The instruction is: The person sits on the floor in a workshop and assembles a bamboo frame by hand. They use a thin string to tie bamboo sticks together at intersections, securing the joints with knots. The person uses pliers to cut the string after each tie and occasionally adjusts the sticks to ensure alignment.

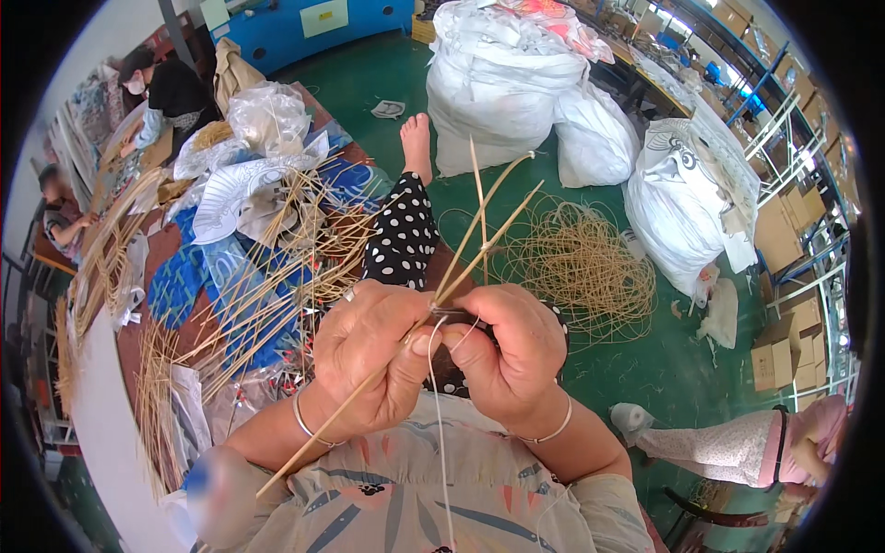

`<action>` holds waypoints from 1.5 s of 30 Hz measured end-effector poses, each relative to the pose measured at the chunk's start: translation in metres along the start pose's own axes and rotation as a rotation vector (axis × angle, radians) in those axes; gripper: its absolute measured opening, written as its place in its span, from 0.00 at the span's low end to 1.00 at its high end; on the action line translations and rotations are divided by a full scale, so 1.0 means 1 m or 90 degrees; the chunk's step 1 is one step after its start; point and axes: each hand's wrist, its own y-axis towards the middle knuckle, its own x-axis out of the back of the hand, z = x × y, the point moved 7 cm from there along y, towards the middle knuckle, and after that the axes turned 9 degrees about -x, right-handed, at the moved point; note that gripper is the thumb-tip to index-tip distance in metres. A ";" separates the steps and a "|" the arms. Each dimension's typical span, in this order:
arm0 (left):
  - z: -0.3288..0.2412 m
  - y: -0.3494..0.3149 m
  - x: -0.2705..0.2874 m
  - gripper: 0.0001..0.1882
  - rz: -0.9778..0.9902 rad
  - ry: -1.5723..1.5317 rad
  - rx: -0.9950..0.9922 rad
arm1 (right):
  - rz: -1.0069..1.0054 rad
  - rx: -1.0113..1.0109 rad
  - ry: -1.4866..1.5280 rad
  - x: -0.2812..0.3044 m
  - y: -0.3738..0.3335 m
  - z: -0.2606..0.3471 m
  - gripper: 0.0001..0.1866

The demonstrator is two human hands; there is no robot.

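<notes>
Below us spreads a green floor (pixel 701 378). To our left we have a wide pile of loose cane strips, plastic and printed sheets (pixel 277 258). Ahead of us stands a bulging white sack (pixel 498 92). Our polka-dot trouser leg (pixel 404 226) stretches forward, and to the right of it a tangled coil of cane (pixel 581 267) lies on the floor. Our hands meet in front of our chest. We have the left hand (pixel 373 346) closed round a long cane strip (pixel 323 427), which slants down past our wrist. The right hand (pixel 512 346) is curled closed, thumb and forefinger pinching the white string. Between our hands rises a joined cane piece (pixel 489 245), its thin arms crossing and spreading away from us. From its base the white string (pixel 442 442) hangs down over our patterned top
</notes>
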 end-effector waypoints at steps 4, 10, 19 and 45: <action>0.011 -0.003 0.004 0.07 -0.017 -0.004 0.044 | -0.058 -0.092 0.077 0.012 -0.003 -0.014 0.13; 0.056 -0.027 0.008 0.11 -0.210 -0.301 0.293 | -0.083 -0.222 0.205 0.030 -0.005 -0.047 0.19; 0.063 -0.009 0.025 0.09 -0.120 -0.487 0.269 | 0.014 -0.426 0.547 0.026 -0.003 -0.062 0.13; 0.076 -0.010 0.011 0.09 -0.158 -0.563 0.289 | 0.136 -0.405 0.488 0.031 0.012 -0.054 0.06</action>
